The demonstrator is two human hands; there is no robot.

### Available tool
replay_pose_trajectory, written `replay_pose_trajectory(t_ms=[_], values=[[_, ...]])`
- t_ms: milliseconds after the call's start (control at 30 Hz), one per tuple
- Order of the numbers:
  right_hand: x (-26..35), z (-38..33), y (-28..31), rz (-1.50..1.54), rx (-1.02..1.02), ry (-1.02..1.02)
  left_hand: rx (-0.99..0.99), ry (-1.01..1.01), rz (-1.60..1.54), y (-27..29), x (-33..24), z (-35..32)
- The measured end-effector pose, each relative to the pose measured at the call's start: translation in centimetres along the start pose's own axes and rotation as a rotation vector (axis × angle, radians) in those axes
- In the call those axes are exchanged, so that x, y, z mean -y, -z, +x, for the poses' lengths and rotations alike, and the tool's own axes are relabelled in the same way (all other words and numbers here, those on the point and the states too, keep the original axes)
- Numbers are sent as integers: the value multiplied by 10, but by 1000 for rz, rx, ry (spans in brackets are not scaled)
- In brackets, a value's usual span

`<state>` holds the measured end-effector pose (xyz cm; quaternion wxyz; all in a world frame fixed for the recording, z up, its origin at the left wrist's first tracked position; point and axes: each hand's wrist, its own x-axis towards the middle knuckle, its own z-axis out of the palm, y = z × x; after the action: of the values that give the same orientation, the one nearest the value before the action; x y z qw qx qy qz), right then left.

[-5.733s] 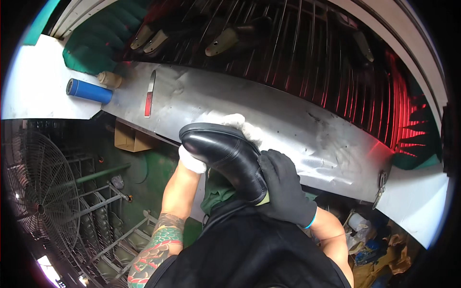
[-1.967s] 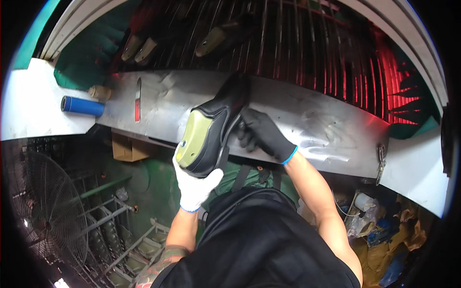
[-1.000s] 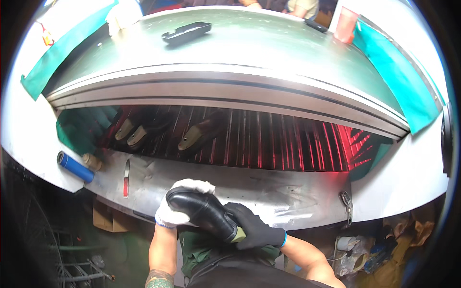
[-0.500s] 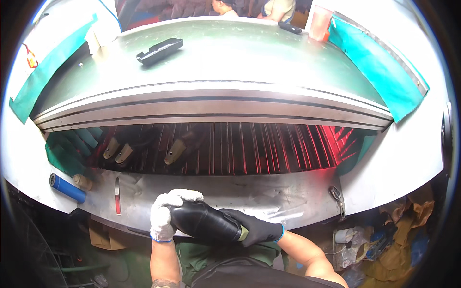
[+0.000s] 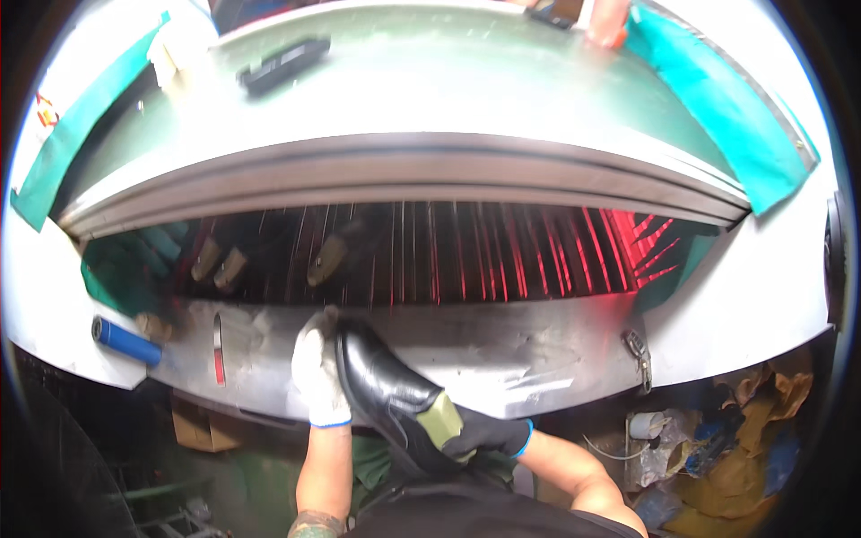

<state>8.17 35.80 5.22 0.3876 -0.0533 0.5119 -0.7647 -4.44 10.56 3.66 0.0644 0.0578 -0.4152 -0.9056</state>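
Note:
A glossy black leather shoe (image 5: 384, 366) is held over the near edge of the metal ledge, its toe pointing up and left. A pale green shoe last (image 5: 439, 420) shows at its opening. My right hand (image 5: 486, 434), in a dark glove, is closed round the last at the heel end. My left hand (image 5: 317, 375), in a white knitted glove, is closed along the sole side near the toe; some of its fingers are hidden behind the shoe. A red-handled knife (image 5: 219, 355) lies on the ledge to the left of my left hand.
Beyond the ledge, a dark slatted bay (image 5: 408, 255) glows red at the right and holds several lasted shoes (image 5: 327, 262). A metal beam (image 5: 421, 170) crosses above it. A blue cylinder (image 5: 128, 342) lies left, a metal tool (image 5: 639, 359) right. A black tray (image 5: 283, 65) sits on the green top.
The shoe has turned in my hands, so its upper and the last now face up. My left hand has shifted from over the toe to the side of it. The whole view has tilted slightly.

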Motion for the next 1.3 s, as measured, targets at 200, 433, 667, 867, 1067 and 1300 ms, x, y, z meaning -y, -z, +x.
replay_pose_trajectory(t_ms=[200,433,667,867,1067,1300], values=[[24,7,36,15,-237,154,115,-31,462,37,-3,-26],[102,68,221,-845,-760,17,283,-637,1282,79,-5,-37],[168,167,295,-1363,-881,-95,307,-585,1270,64,-14,-23],[209,286,297,-1495,-765,-1,284,-565,1264,73,-18,-22],[242,383,298,-1591,-745,-16,264,-562,1216,73,-19,-18],[233,371,292,-1582,-759,38,203,-549,1215,77,-16,-23]])
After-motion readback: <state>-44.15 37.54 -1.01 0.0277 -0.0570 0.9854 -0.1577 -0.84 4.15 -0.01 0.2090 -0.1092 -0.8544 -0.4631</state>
